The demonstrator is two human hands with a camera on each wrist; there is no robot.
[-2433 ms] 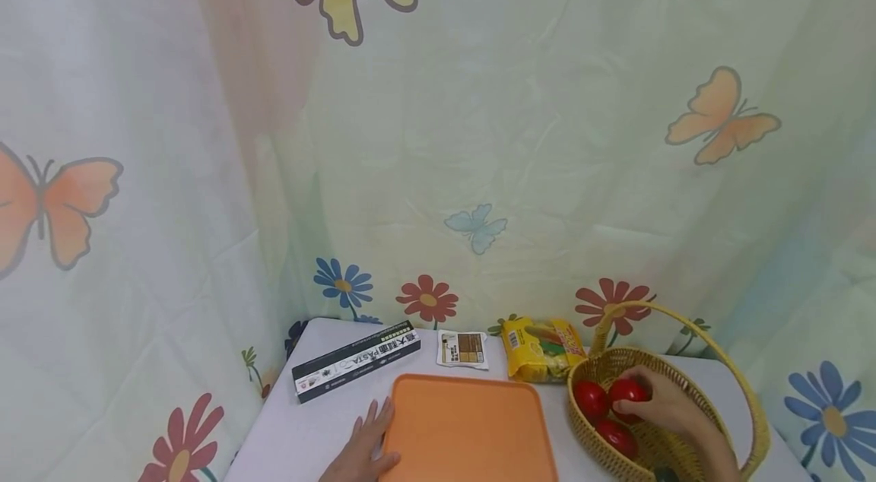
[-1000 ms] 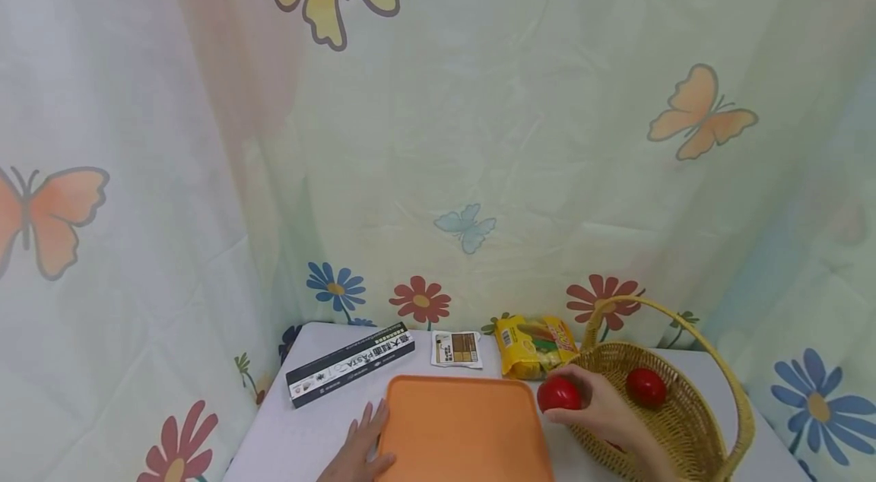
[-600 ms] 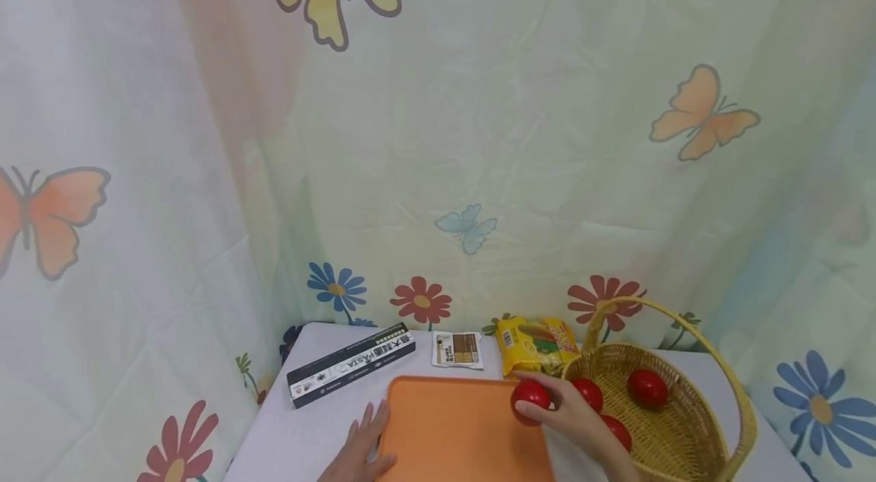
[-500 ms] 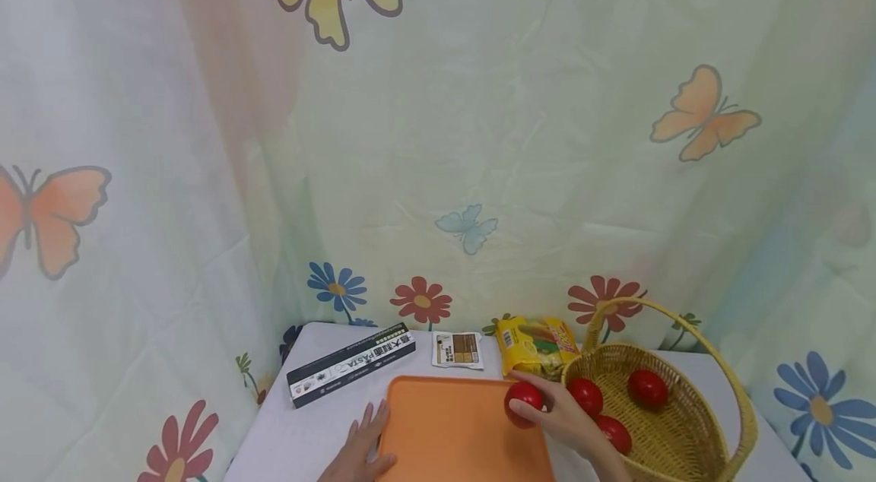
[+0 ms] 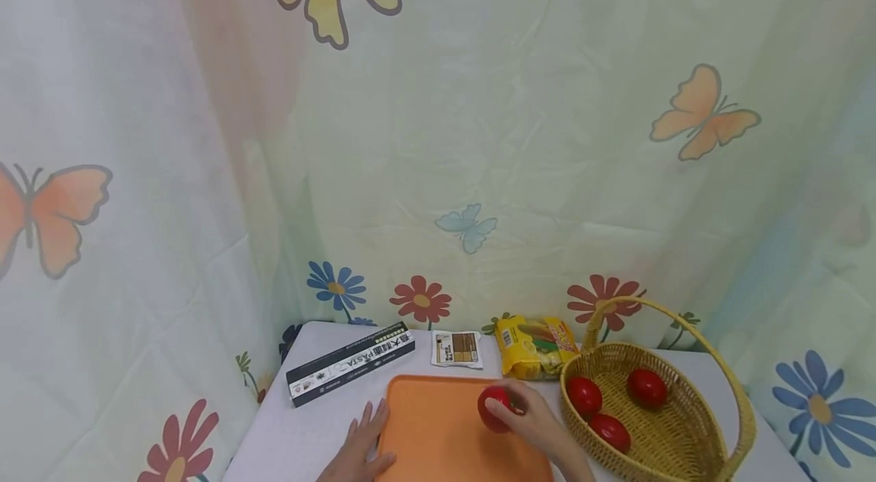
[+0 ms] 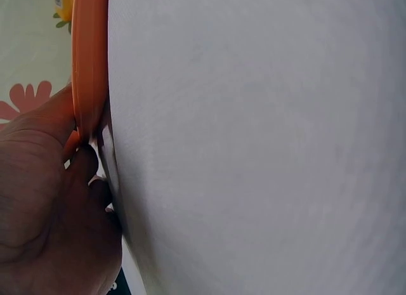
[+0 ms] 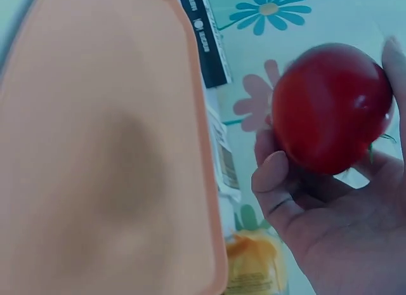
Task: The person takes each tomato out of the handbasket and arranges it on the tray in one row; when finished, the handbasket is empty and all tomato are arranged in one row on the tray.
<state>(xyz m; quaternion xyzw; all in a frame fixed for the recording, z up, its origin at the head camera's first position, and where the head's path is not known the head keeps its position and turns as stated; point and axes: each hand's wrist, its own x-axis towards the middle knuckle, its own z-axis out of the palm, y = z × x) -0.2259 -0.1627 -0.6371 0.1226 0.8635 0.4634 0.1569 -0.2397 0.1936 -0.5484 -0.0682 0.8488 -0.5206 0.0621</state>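
A red tomato point(image 5: 493, 412) with a bit of green stem is gripped between the fingers and thumb of my right hand point(image 5: 537, 421). It hangs over the right part of an orange tray point(image 5: 438, 436), and the right wrist view shows a dark shadow on the tray below. My left hand point(image 5: 360, 442) rests at the tray's left edge, fingers extended and spread, the thumb over the rim point(image 6: 90, 60). To the right, a wicker basket point(image 5: 684, 436) with a tall arched handle holds three more red, tomato-like fruits point(image 5: 584, 397).
Behind the tray lie a long black-and-white pasta box point(image 5: 352, 363), a small white-and-brown packet point(image 5: 456, 350) and a yellow bag point(image 5: 536, 347). A curtain point(image 5: 520, 125) printed with butterflies and flowers hangs behind the white table point(image 5: 280, 440).
My right hand has lifted a tomato out of the basket and carried it left over the tray. The left hand stays at the tray's edge. The head view has shifted slightly.
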